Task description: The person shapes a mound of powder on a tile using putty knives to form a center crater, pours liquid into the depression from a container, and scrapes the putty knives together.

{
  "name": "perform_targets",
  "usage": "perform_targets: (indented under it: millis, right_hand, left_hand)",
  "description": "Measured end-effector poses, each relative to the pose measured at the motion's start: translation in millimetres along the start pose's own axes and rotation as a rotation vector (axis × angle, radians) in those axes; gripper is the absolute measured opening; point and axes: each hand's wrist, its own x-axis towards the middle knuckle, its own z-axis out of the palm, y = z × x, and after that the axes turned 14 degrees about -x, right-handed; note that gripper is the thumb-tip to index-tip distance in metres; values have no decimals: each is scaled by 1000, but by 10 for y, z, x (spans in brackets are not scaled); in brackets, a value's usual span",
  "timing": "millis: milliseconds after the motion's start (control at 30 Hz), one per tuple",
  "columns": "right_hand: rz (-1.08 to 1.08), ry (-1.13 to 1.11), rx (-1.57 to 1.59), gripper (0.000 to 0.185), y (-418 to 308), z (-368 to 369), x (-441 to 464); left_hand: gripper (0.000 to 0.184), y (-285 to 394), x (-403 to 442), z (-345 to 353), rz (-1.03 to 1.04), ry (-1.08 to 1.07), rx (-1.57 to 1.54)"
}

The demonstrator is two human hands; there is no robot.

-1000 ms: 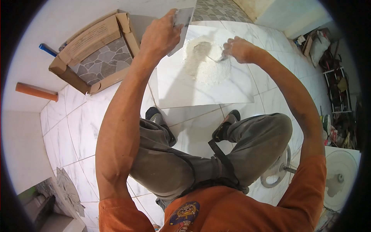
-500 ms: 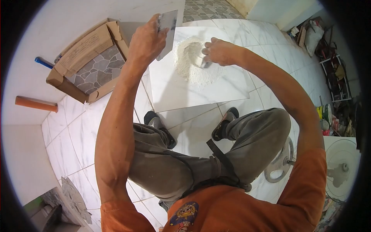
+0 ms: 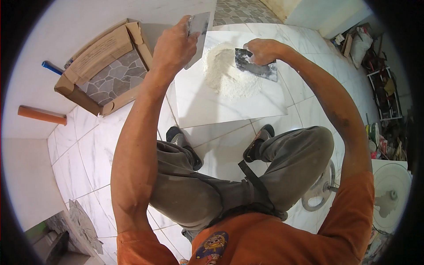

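My left hand [image 3: 176, 47] is closed round a flat metal scraper [image 3: 201, 36], held up with its blade on edge above the far left part of a white marbled tile [image 3: 198, 112]. A loose heap of off-white powder [image 3: 218, 73] lies on that tile. At the heap's right side, my right hand [image 3: 264, 51] grips a second flat scraper [image 3: 259, 70]. Its dark, smeared blade faces me and slants down to the right over the powder. Whether its lower edge touches the powder I cannot tell.
On the left stands an open cardboard box [image 3: 102, 52] with stone-patterned tiles inside. An orange pipe [image 3: 42, 115] and a blue pipe [image 3: 52, 67] stick out by the left wall. A round fan [image 3: 391, 196] and piled clutter are at right. My shoes flank the tile's near edge.
My right hand has moved slightly right and turned, so its scraper blade now shows broadside. The left scraper stays raised, shifted slightly right in view.
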Motion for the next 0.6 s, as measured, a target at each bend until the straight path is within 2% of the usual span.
perform_targets:
  millis: [100,200,300,533,600]
  right_hand:
    - [-12,-160,40,46,-58,-5,85]
    - [-68,-1,-19,36,-5,192,166]
    - [-74,87,-69,37,47,236,239]
    - [113,83,-110,44,116,22,231]
    - [196,77,49,43,234,-19,218]
  left_hand:
    - [48,-8,-7,-2,-7,3,-20]
    - [47,-12,-6,-9,-35,-16,-31]
    - [45,-21,-9,-6,-13,-9,-15]
    - [42,-71,17,26,15,-4,-1]
    - [42,-73,15,26,14,-8,-2]
